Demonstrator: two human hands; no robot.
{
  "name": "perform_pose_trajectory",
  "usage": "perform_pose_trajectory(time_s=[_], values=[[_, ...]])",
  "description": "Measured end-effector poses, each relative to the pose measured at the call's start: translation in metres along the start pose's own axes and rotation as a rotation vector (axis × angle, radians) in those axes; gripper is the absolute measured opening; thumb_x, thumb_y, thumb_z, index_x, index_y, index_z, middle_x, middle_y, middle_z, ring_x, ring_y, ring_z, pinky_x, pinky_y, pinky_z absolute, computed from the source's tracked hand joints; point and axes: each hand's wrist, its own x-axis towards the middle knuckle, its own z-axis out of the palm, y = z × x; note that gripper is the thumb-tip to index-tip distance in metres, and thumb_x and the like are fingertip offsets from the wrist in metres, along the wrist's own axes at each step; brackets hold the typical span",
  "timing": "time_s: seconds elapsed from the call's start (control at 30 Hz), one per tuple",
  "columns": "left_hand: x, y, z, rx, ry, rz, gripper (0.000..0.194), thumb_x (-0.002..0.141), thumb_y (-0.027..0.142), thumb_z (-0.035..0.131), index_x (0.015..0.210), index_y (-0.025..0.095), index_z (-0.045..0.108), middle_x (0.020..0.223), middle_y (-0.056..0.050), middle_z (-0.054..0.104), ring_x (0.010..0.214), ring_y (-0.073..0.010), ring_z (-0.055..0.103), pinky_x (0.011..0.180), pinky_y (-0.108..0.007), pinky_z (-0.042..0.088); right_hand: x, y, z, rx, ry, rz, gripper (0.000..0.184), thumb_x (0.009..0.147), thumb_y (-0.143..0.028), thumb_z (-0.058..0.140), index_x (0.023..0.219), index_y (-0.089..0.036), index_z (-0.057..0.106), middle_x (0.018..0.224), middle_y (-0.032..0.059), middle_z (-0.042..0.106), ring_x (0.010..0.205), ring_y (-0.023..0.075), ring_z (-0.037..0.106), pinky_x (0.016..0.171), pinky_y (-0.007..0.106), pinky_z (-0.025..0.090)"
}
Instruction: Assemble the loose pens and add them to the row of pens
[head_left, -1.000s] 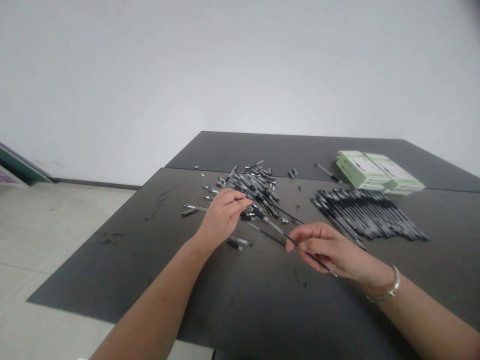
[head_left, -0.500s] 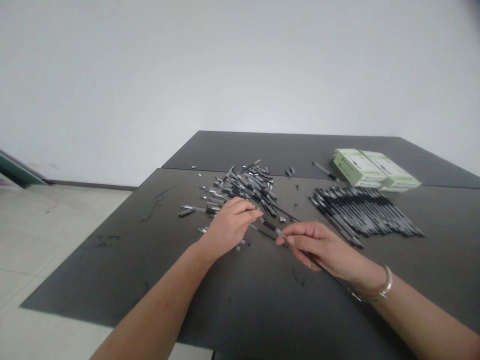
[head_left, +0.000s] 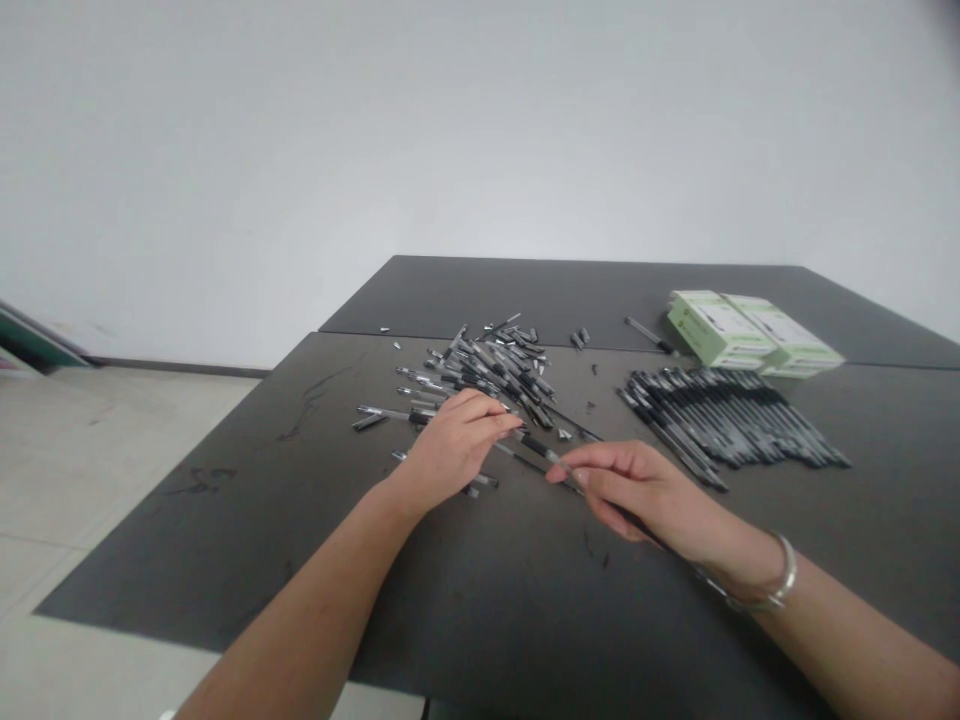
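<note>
A clear-barrelled pen with a black grip (head_left: 534, 446) stretches between my two hands, tilted above the dark table. My right hand (head_left: 637, 490), wearing a silver bracelet at the wrist, holds its barrel between thumb and fingers. The fingertips of my left hand (head_left: 465, 440) are pinched at the pen's far end; whatever small part sits between them is hidden. Just beyond my left hand lies a loose heap of pens and pen parts (head_left: 499, 365), partly covered by that hand.
Right of the heap, a row of pens (head_left: 731, 420) lies side by side. Behind it stand green and white boxes (head_left: 750, 330), with a single pen (head_left: 651, 335) beside them. Small caps (head_left: 580, 339) are scattered near the seam of the table (head_left: 247, 560). A white wall rises behind.
Both hands keep their hold on the pen and have barely moved. The view has shifted slightly.
</note>
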Motion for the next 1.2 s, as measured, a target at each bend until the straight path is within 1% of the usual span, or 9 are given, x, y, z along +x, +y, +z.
perform_pose_trajectory(time_s=[0.27, 0.43, 0.57, 0.67, 0.8, 0.87, 0.93, 1.0, 1.2], values=[[0.000, 0.002, -0.001, 0.008, 0.005, 0.012, 0.026, 0.092, 0.014, 0.044, 0.105, 0.017, 0.067, 0.094, -0.008, 0.065, 0.091, -0.0180, 0.054, 0.084, -0.035, 0.045, 0.001, 0.000, 0.001, 0.008, -0.002, 0.025, 0.034, 0.090, -0.040, 0.052, 0.103, -0.011, 0.063, 0.046, -0.0070, 0.045, 0.036, 0.0042, 0.032, 0.038, 0.018, 0.022], [0.001, 0.006, 0.000, 0.024, -0.023, 0.019, 0.027, 0.092, 0.013, 0.044, 0.105, 0.018, 0.067, 0.095, -0.008, 0.064, 0.092, -0.0183, 0.054, 0.084, -0.035, 0.045, 0.002, -0.003, 0.003, 0.074, 0.018, 0.046, 0.043, 0.086, -0.042, 0.059, 0.118, -0.016, 0.046, 0.050, -0.0092, 0.049, 0.035, 0.0040, 0.032, 0.036, 0.016, 0.022], [0.001, 0.009, 0.002, 0.023, -0.080, 0.022, 0.026, 0.092, 0.014, 0.044, 0.106, 0.017, 0.066, 0.097, -0.008, 0.064, 0.094, -0.0189, 0.053, 0.085, -0.035, 0.044, 0.005, -0.004, 0.007, 0.186, 0.001, 0.066, 0.044, 0.083, -0.042, 0.064, 0.115, -0.019, 0.045, 0.053, -0.0092, 0.049, 0.038, 0.0037, 0.032, 0.037, 0.015, 0.021], [0.000, 0.008, 0.004, 0.020, -0.107, 0.008, 0.027, 0.093, 0.015, 0.044, 0.108, 0.018, 0.066, 0.098, -0.007, 0.065, 0.095, -0.0193, 0.053, 0.085, -0.035, 0.043, 0.008, -0.001, 0.008, 0.335, -0.007, 0.070, 0.039, 0.084, -0.040, 0.062, 0.112, -0.018, 0.047, 0.059, -0.0050, 0.055, 0.039, 0.0035, 0.034, 0.037, 0.016, 0.020], [-0.001, 0.003, 0.004, -0.005, -0.089, -0.020, 0.027, 0.093, 0.015, 0.044, 0.109, 0.017, 0.064, 0.099, -0.008, 0.065, 0.095, -0.0192, 0.054, 0.087, -0.036, 0.044, 0.010, 0.002, 0.002, 0.434, 0.002, 0.078, 0.031, 0.092, -0.041, 0.046, 0.111, -0.017, 0.050, 0.061, 0.0021, 0.062, 0.036, 0.0047, 0.033, 0.036, 0.017, 0.018], [-0.001, 0.001, 0.003, -0.012, -0.075, -0.041, 0.026, 0.092, 0.015, 0.045, 0.109, 0.016, 0.064, 0.099, -0.009, 0.065, 0.095, -0.0195, 0.055, 0.087, -0.036, 0.045, 0.009, 0.002, -0.003, 0.436, 0.004, 0.062, 0.028, 0.093, -0.036, 0.044, 0.111, -0.016, 0.051, 0.053, -0.0007, 0.057, 0.035, 0.0053, 0.030, 0.035, 0.018, 0.016], [-0.001, 0.000, 0.003, -0.016, -0.067, -0.061, 0.026, 0.092, 0.015, 0.045, 0.108, 0.016, 0.065, 0.100, -0.009, 0.065, 0.096, -0.0198, 0.055, 0.087, -0.037, 0.046, 0.007, 0.002, -0.006, 0.439, 0.009, 0.045, 0.023, 0.090, -0.027, 0.048, 0.109, -0.015, 0.053, 0.047, -0.0056, 0.047, 0.036, 0.0052, 0.027, 0.036, 0.018, 0.016], [-0.001, -0.001, 0.003, -0.018, -0.065, -0.064, 0.025, 0.092, 0.015, 0.045, 0.107, 0.016, 0.065, 0.100, -0.009, 0.066, 0.095, -0.0199, 0.055, 0.087, -0.038, 0.046, 0.005, 0.001, -0.008, 0.450, -0.003, 0.037, 0.019, 0.087, -0.019, 0.051, 0.104, -0.015, 0.055, 0.046, -0.0080, 0.040, 0.037, 0.0048, 0.025, 0.037, 0.018, 0.017], [-0.001, 0.001, 0.006, -0.019, -0.109, -0.035, 0.026, 0.093, 0.015, 0.044, 0.108, 0.015, 0.065, 0.099, -0.009, 0.065, 0.095, -0.0200, 0.054, 0.087, -0.038, 0.045, 0.008, 0.003, -0.004, 0.423, -0.050, 0.001, 0.014, 0.081, -0.017, 0.060, 0.094, -0.017, 0.054, 0.052, -0.0058, 0.048, 0.041, 0.0047, 0.030, 0.038, 0.018, 0.018]])
